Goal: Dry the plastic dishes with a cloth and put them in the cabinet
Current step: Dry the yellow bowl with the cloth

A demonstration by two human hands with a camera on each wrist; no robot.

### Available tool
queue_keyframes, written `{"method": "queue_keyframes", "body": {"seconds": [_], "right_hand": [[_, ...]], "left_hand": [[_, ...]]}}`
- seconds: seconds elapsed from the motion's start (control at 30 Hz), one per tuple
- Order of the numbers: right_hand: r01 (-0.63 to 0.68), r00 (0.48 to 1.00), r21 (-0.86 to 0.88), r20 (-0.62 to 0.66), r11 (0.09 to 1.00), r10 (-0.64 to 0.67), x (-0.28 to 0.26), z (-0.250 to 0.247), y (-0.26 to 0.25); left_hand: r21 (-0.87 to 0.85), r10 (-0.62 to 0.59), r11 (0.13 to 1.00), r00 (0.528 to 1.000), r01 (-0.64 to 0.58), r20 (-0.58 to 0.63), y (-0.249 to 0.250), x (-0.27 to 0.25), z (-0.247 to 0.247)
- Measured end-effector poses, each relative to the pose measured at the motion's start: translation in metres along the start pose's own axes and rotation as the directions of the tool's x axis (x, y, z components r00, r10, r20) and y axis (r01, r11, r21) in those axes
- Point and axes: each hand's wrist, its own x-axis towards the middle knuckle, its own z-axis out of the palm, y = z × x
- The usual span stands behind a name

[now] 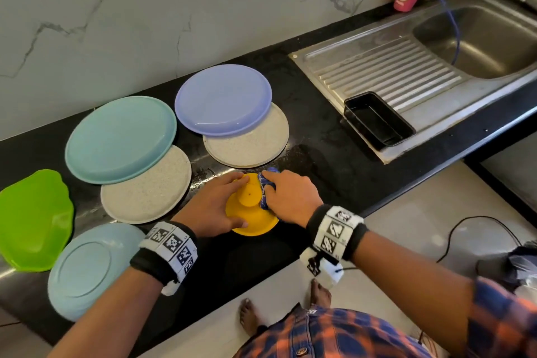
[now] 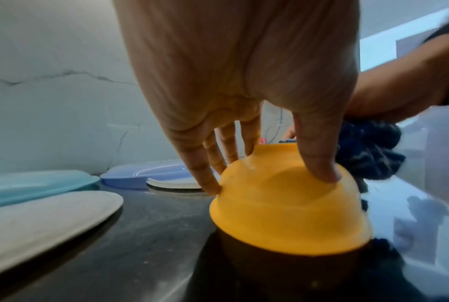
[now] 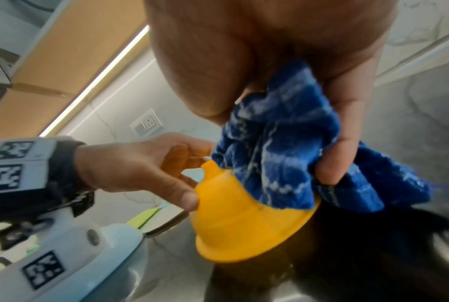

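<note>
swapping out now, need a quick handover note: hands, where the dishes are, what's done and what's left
Left hand steadies the upturned yellow bowl on the black counter.
Right hand grips the blue cloth and wipes the bowl's outside.
Still on the counter: two teal plates, a purple plate, two speckled plates, a green plate.
No dish is in the cabinet yet; which are dry, I cannot tell.

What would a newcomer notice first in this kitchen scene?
The yellow bowl upside down at the black counter's front edge, the left hand steadying it while the right hand rubs it with a blue cloth. Then the colourful plates spread to its left.
</note>
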Motion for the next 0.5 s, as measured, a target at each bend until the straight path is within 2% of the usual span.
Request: {"method": "queue_keyframes", "body": {"seconds": [0.07, 0.2, 0.27, 0.33, 0.4, 0.5], "right_hand": [[0.015, 0.999, 0.001, -0.032, 1.0, -0.015, -0.016, 0.017, 0.003], [0.042, 0.999, 0.035, -0.009, 0.999, -0.042, -0.037, 0.026, 0.009], [0.017, 1.0, -0.013, -0.024, 1.0, -0.017, -0.031, 0.015, 0.007], [0.001, 1.0, -0.06, -0.014, 0.998, -0.002, -0.015, -0.003, 0.002], [0.013, 0.998, -0.076, 0.064, 0.997, -0.008, 0.005, -0.023, -0.002], [0.045, 0.981, -0.072, 0.193, 0.996, -0.03, 0.023, -0.043, -0.005]], "left_hand": [[-0.002, -0.022, 1.0, 1.0, 0.022, -0.021, 0.001, 0.001, 0.006], [0.027, -0.086, 0.996, 0.992, 0.089, -0.097, 0.009, 0.003, 0.018], [0.05, -0.161, 0.984, 0.969, 0.173, -0.187, 0.026, -0.003, 0.029], [0.09, -0.247, 0.955, 0.925, 0.283, -0.289, 0.054, -0.008, 0.043], [0.116, -0.318, 0.919, 0.884, 0.376, -0.343, 0.078, -0.011, 0.049], [0.051, -0.341, 0.928, 0.895, 0.369, -0.288, 0.071, -0.006, 0.038]]}}
